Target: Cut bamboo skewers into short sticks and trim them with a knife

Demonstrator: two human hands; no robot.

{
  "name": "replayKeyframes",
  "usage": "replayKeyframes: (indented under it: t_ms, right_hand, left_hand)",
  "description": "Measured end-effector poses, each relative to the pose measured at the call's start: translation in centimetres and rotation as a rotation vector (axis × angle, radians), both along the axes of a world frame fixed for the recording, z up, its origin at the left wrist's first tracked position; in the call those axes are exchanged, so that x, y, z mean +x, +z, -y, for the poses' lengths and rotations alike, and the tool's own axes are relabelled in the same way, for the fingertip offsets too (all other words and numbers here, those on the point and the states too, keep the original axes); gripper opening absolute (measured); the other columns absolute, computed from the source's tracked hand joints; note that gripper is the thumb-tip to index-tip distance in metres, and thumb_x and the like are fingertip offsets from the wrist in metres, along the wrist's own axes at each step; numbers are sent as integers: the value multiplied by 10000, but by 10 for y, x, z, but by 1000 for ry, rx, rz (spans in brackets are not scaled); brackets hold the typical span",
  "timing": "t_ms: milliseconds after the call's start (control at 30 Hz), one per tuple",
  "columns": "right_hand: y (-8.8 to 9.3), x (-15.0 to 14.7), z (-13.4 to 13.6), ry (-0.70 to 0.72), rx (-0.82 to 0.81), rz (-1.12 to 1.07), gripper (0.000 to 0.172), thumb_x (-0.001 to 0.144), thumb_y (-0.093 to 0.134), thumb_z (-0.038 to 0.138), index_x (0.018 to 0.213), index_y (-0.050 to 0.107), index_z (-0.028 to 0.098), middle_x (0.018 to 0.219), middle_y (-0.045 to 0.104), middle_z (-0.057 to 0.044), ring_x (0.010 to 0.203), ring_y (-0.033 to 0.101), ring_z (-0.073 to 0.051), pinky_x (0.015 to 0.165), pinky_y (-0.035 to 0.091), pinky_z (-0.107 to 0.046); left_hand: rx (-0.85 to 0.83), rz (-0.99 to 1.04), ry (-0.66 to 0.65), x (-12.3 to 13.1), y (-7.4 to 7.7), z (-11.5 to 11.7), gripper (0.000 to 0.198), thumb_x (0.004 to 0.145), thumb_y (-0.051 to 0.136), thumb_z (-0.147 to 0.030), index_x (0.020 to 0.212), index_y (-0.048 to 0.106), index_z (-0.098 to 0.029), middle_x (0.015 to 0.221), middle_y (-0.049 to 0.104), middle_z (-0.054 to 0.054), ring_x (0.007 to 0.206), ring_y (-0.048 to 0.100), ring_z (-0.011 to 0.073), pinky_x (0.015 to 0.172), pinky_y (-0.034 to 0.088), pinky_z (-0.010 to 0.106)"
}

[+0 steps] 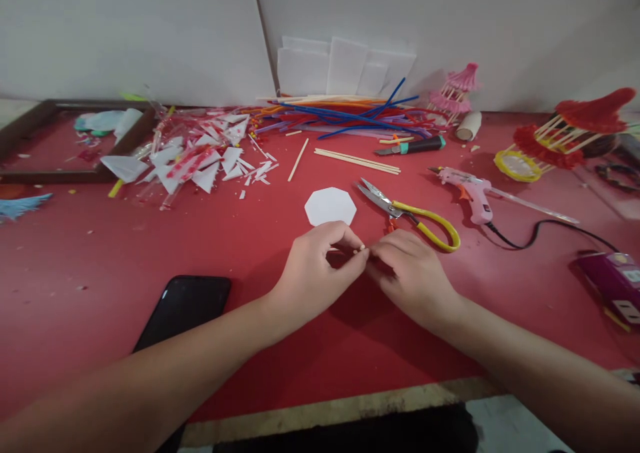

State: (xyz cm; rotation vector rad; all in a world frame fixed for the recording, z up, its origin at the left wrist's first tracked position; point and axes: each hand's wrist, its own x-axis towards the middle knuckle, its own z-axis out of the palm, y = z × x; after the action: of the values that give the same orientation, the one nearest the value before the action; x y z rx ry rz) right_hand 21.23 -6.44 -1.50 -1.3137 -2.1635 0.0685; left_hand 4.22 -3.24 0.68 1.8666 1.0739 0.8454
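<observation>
My left hand (320, 266) is closed in a pinch. Small pale ends of wooden sticks (363, 247) show between its thumb and forefinger. Close against it, fingertip to fingertip, my right hand (413, 273) is closed too, and whatever it holds is hidden behind its curled fingers. Just beyond my left hand a white paper octagon (331, 206) lies flat on the red table (280, 366). Scissors with yellow handles (407, 213) rest behind my right hand. Farther back lie several thin wooden sticks (357, 161) and a utility knife (413, 146).
A pink glue gun (470, 189) with its cord lies at right, near red pagoda-like models (565, 136) and a purple box (610, 283). Pipe cleaners (345, 116) are heaped at the back. Paper scraps (200, 156), a dark frame (47, 176) and a black phone (187, 306) are at left.
</observation>
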Motion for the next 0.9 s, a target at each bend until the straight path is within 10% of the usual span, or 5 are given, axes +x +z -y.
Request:
replayKeyframes:
  t_ms: [900]
  right_hand:
    - [1, 16, -11, 132, -121, -87, 88, 856, 628, 207, 815, 705, 189, 762, 680, -30, 719, 530, -160, 701, 420, -326]
  left_hand:
    - [77, -131, -124, -8, -1, -10, 86, 805, 661, -115, 821, 669, -200, 814, 718, -50, 742, 650, 87, 641, 454, 164]
